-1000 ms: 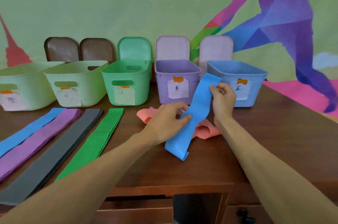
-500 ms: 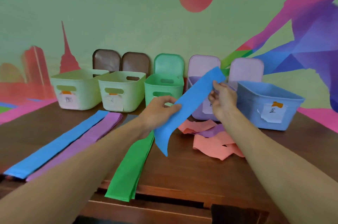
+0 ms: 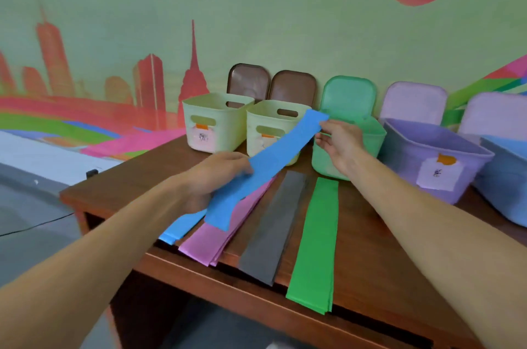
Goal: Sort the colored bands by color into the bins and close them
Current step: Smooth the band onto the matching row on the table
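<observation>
Both hands hold one blue band (image 3: 273, 157) stretched in the air over the left end of the table. My left hand (image 3: 216, 174) grips its lower part and my right hand (image 3: 339, 140) pinches its upper end in front of the green bin (image 3: 370, 137). On the table lie flat stacks of bands: blue (image 3: 182, 226), purple (image 3: 222, 234), grey (image 3: 276, 226) and green (image 3: 316, 237). The purple bin (image 3: 445, 154) and the blue bin (image 3: 504, 177) stand open to the right.
Two pale yellow-green bins (image 3: 216, 120) (image 3: 271, 126) stand at the back left. Brown (image 3: 271, 83), green (image 3: 350, 94) and lilac (image 3: 413, 103) lids lean against the mural wall. The table's left edge (image 3: 74, 194) and front edge are near the band stacks, which overhang the front.
Both hands have carried the blue band left, from in front of the purple and blue bins to above the flat stacks. The view has swung left; the pink bands are out of sight.
</observation>
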A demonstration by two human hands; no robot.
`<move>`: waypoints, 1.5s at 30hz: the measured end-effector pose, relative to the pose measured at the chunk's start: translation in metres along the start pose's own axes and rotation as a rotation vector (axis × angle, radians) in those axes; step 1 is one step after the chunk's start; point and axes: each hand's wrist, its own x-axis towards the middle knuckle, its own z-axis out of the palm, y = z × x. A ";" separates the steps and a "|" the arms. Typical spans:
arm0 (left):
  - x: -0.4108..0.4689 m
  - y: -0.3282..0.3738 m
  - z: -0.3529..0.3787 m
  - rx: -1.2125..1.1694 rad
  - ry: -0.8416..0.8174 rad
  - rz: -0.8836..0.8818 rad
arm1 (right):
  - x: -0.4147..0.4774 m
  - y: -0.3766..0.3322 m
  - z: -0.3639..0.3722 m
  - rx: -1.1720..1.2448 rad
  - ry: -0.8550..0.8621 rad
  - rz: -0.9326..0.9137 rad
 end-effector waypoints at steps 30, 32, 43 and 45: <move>0.026 -0.075 -0.081 0.321 0.234 -0.228 | 0.047 0.141 0.108 -1.413 -0.136 -0.338; 0.028 -0.075 -0.081 0.372 0.238 -0.214 | 0.047 0.142 0.108 -1.445 -0.124 -0.355; 0.026 -0.077 -0.078 0.734 0.311 -0.140 | 0.039 0.138 0.114 -1.654 -0.142 -0.506; 0.024 -0.075 -0.075 0.859 0.362 -0.111 | 0.035 0.135 0.112 -1.758 -0.156 -0.678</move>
